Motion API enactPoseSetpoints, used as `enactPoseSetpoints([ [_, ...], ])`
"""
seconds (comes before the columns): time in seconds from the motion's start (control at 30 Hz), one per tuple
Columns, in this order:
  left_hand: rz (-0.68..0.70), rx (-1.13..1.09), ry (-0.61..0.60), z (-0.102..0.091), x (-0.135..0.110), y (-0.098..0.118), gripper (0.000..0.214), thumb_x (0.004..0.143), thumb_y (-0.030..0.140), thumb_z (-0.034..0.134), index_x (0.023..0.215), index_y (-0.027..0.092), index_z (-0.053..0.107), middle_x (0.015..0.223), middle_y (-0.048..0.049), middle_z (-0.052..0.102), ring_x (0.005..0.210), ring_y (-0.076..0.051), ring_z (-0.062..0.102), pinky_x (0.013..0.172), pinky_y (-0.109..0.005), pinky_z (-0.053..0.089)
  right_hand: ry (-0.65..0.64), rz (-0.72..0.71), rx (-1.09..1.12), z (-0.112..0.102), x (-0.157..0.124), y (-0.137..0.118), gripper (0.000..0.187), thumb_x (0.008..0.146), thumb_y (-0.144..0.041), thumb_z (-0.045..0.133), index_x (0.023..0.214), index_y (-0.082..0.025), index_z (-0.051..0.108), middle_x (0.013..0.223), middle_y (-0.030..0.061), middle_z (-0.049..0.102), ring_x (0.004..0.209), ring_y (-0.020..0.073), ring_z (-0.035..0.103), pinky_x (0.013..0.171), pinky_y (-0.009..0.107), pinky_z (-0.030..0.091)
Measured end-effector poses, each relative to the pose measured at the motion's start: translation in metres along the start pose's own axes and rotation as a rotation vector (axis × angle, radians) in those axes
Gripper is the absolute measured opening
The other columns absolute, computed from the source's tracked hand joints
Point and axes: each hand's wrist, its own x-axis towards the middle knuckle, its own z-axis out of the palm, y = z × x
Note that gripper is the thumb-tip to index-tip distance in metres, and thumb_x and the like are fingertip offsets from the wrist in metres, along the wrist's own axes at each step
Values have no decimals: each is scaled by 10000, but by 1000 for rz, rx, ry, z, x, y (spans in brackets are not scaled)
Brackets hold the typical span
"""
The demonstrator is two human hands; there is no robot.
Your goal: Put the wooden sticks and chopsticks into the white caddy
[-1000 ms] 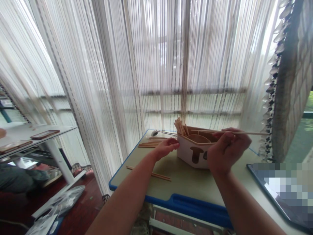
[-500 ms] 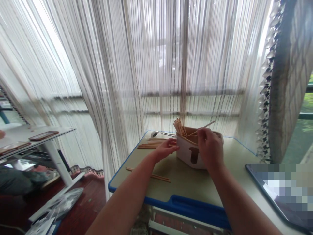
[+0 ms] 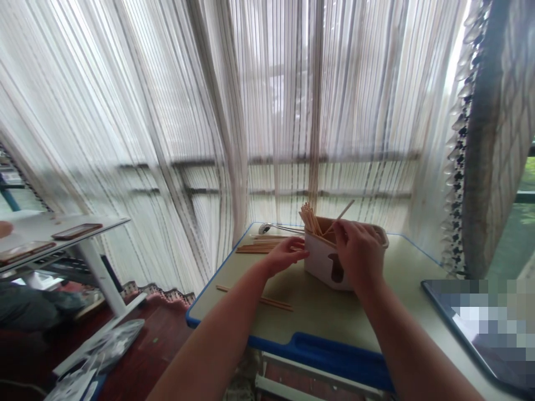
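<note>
Since a second ago right hand (image 3: 358, 253) has swung its stick (image 3: 343, 213) from level to steep, tip down in the box (image 3: 324, 259) | fingers pinched on stick over box rim | left hand (image 3: 287, 255) flat, fingers loosely apart, touching box side | loose sticks (image 3: 261, 245) beyond left fingers

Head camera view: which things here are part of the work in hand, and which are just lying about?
In hand:
right hand holding a chopstick
left hand beside the white holder
upright chopsticks

Lying about:
ladle
tablet
side table
</note>
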Motion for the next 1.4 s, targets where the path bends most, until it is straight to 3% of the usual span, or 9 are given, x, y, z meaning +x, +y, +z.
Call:
enactPoseSetpoints([
  [0.17,19,-19,8,2,0,0,508,592,354,819,1012,174,599,1056,-80,596,864,-149,589,780,-312,459,27,-2,42,4,0,0,275,912,-334,428,902,-178,655,821,83,673,841,207,560,784,337,392],
  [0.5,25,-39,-3,-5,7,-4,546,557,346,836,1003,159,583,950,-52,596,811,-137,580,775,-327,463,-165,-113,-57,13,2,-4,271,887,-346,464,902,-207,696,818,78,697,873,230,558,775,367,338],
  [0.7,39,-31,-2,-13,16,-9,523,577,360,825,999,159,591,968,-60,603,825,-141,583,779,-324,456,-185,-165,-4,22,4,-6,255,879,-344,489,1015,-210,659,992,53,696,935,222,549,808,355,313],
  [0.9,45,-32,-5,-22,24,-12,532,576,365,825,1007,153,597,953,-60,608,820,-140,581,785,-320,451,-240,-202,1,38,6,-8,243,882,-346,485,972,-217,670,899,36,708,816,197,565,784,347,312],
  [1.03,42,-38,-6,-29,26,-12,523,576,355,825,1004,159,599,981,-66,606,828,-143,581,788,-322,449,-234,-201,13,44,7,-10,276,870,-327,499,1076,-202,634,1012,47,686,896,211,568,797,348,330],
  [1.23,76,-23,-44,-24,21,-8,493,611,371,800,1010,160,599,1049,-79,598,854,-145,579,770,-300,440,-302,-308,60,32,6,-13,351,884,-255,472,1219,-267,576,1202,46,601,1029,212,539,855,354,349],
  [1.4,48,27,-37,-12,13,-3,475,643,384,774,1026,173,589,1057,-76,601,835,-142,582,692,-263,425,-324,-299,49,15,3,-12,314,886,-262,468,1162,-266,616,1208,25,610,1025,209,544,855,359,349],
])
